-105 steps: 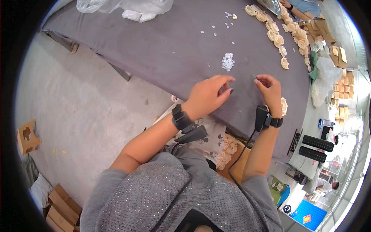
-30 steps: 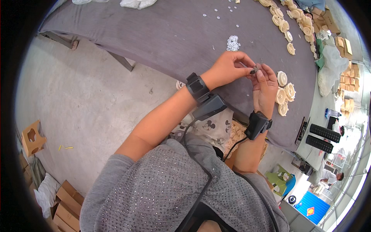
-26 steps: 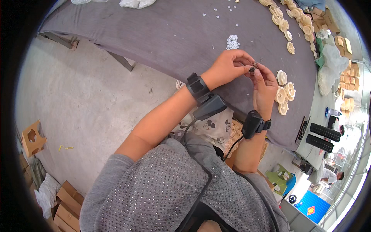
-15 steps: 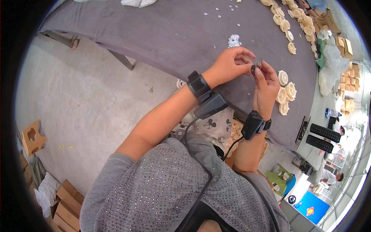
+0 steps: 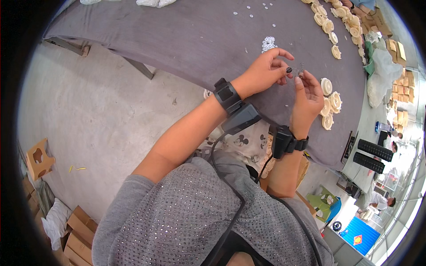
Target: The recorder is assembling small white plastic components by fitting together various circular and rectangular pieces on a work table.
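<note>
Two bare hands meet above a grey cloth-covered table (image 5: 186,40): the left hand (image 5: 262,73) pinches a small dark ring-shaped part (image 5: 289,69) between thumb and fingertip, while the right hand (image 5: 308,95) closes on something too small to make out. Just right, four cream round moulded pieces (image 5: 330,102) lie clustered, seemingly finished. Further off, a heap of small white rings (image 5: 267,43) and a row of cream pieces (image 5: 330,22) suggest much work remains.

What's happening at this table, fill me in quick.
A person at a grey cloth-covered table holds both hands together above it. The left hand pinches a small dark part in its fingers, close to the right hand, whose fingers hold something tiny and hard to make out. A pile of small white rings and cream round pieces lie nearby.
</note>
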A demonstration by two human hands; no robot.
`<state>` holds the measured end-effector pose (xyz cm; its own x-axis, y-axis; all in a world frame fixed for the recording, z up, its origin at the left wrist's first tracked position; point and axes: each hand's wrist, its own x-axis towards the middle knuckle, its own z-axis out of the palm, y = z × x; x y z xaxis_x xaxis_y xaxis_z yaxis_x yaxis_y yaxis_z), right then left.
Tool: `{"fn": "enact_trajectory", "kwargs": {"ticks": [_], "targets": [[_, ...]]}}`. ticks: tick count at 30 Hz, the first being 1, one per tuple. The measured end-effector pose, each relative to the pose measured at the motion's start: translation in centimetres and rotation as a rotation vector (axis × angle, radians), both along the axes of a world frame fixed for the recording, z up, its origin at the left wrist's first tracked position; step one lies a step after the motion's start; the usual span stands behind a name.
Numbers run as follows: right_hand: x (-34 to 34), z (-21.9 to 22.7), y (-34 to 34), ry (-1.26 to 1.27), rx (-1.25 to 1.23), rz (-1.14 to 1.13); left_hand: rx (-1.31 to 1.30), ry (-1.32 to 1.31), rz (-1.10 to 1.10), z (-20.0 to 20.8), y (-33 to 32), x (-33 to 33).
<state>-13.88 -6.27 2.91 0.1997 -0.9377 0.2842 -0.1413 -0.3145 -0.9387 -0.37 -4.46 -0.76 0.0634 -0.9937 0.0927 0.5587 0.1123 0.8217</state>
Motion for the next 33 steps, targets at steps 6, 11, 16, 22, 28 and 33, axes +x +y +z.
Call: {"fn": "enact_trajectory", "kwargs": {"ticks": [6, 11, 16, 22, 28, 33], "targets": [[0.6, -0.6, 0.3, -0.262, 0.224, 0.026, -0.139, -0.172, 0.178, -0.4, 0.0, -0.2], [0.7, -0.2, 0.4, -0.432, 0.338, 0.09, -0.176, -0.353, 0.259, 0.2, 0.5, -0.5], [0.8, -0.6, 0.2, -0.273, 0.151, -0.001, -0.319, -0.577, 0.381, 0.5, 0.8, -0.6], [0.8, -0.5, 0.4, 0.09, -0.094, -0.149, -0.36, -0.706, 0.434, 0.2, 0.7, -0.8], [0.6, -1.3, 0.9, -0.169, -0.048, -0.051, -0.199, -0.494, 0.356, -0.3, 0.5, -0.8], [0.5, -1.9, 1.0, -0.237, -0.014, -0.075, -0.084, -0.32, 0.227, 0.2, 0.5, -0.6]]}}
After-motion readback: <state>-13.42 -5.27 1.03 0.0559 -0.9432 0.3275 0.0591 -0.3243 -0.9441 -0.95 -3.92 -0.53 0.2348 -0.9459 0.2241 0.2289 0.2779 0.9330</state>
